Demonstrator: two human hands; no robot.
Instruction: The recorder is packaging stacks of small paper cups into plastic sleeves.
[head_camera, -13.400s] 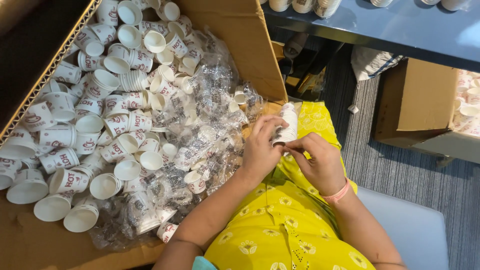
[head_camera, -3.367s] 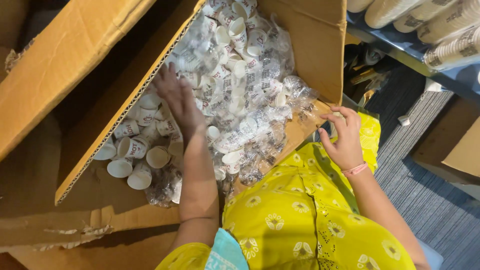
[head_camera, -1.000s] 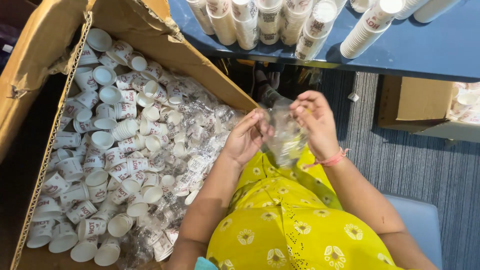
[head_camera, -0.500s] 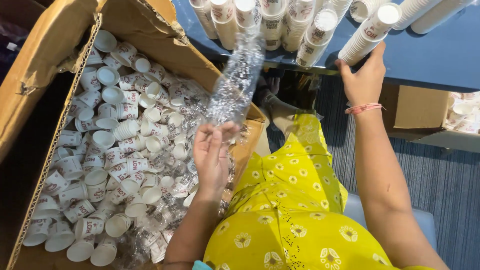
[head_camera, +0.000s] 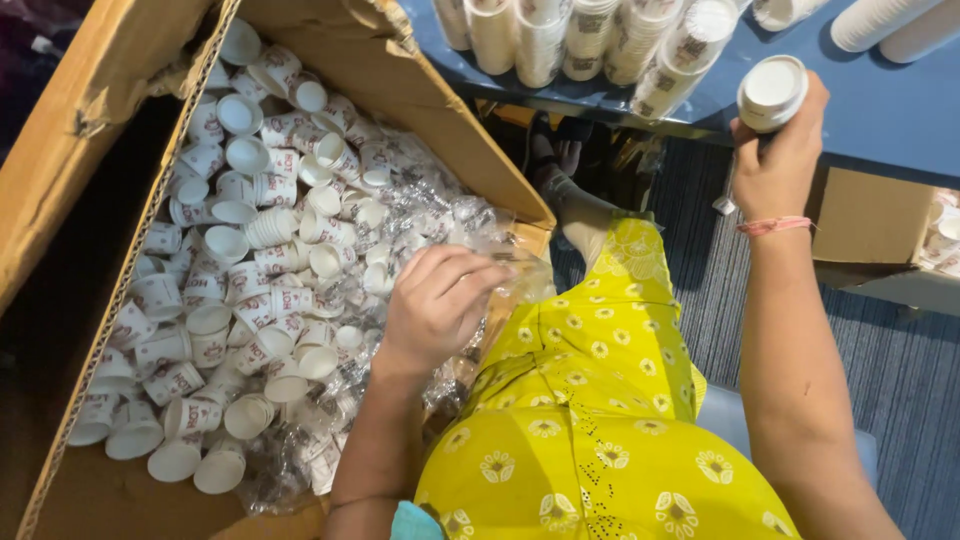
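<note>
A large open cardboard box (head_camera: 70, 150) on my left holds several small white paper cups (head_camera: 250, 270) and crumpled clear plastic wrappers. My left hand (head_camera: 435, 300) sits at the box's near right edge, fingers closed on a clear plastic wrapper (head_camera: 505, 255). Raised to the blue table edge, my right hand (head_camera: 775, 160) grips a stack of white paper cups (head_camera: 772, 92), seen from its round end. A pink band circles that wrist. My yellow flowered clothing (head_camera: 590, 420) fills the lower middle.
A blue table (head_camera: 880, 90) at the top carries several upright stacks of white paper cups (head_camera: 590, 40). A smaller cardboard box (head_camera: 880, 225) with cups stands under it at right. Grey striped carpet (head_camera: 900, 370) lies below, and a bare foot (head_camera: 580, 205) shows under the table.
My right hand has carried the cup stack up to the blue table's edge, out of its wrapper. My left hand has closed on the emptied wrapper over the box edge.
</note>
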